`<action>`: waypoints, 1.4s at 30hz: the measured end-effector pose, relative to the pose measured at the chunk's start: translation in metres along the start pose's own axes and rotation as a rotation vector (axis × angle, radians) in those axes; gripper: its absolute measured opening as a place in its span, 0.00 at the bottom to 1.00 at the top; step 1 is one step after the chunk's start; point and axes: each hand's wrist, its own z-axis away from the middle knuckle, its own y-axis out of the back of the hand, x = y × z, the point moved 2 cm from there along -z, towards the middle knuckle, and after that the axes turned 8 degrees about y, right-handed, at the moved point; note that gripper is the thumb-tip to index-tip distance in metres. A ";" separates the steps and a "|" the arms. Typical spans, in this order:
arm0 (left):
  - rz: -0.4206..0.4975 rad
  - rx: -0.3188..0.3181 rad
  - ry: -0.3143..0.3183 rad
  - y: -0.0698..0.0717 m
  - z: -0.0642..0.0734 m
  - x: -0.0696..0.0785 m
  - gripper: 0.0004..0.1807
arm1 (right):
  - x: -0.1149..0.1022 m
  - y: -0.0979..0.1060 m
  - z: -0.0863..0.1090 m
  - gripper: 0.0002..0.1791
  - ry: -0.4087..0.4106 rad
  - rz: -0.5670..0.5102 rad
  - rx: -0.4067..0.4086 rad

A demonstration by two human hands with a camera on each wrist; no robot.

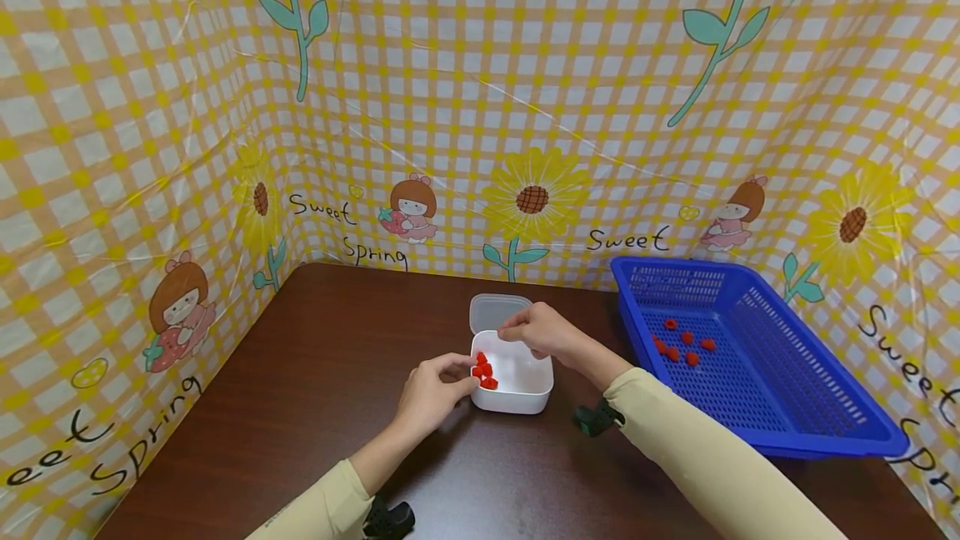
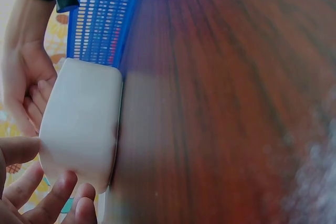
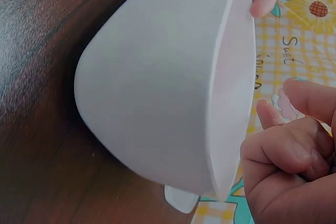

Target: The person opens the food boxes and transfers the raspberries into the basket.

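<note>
A white square container (image 1: pixel 512 401) stands on the table, with several small red berry-like pieces (image 1: pixel 487 371) gathered at its left inside. My left hand (image 1: pixel 431 394) holds the container's left side, finger and thumb at the rim. In the left wrist view, the fingers (image 2: pixel 58 190) of that hand lie against the container's white outer wall (image 2: pixel 84 114). Over the container's far right part hovers my right hand (image 1: pixel 543 332). In the right wrist view its lower fingers are curled (image 3: pixel 278 156), while the upper fingertips stand apart with nothing visible between them.
A translucent lid (image 1: pixel 497 312) lies behind the container. To the right sits a blue perforated basket (image 1: pixel 780 373) holding several red pieces (image 1: pixel 692 358). The brown table (image 1: pixel 352 332) is bounded by a yellow checked cloth (image 1: pixel 465 132) at the back and sides.
</note>
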 end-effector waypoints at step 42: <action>0.010 0.004 -0.015 0.000 0.001 0.001 0.14 | 0.022 -0.051 -0.014 0.07 0.012 0.213 0.071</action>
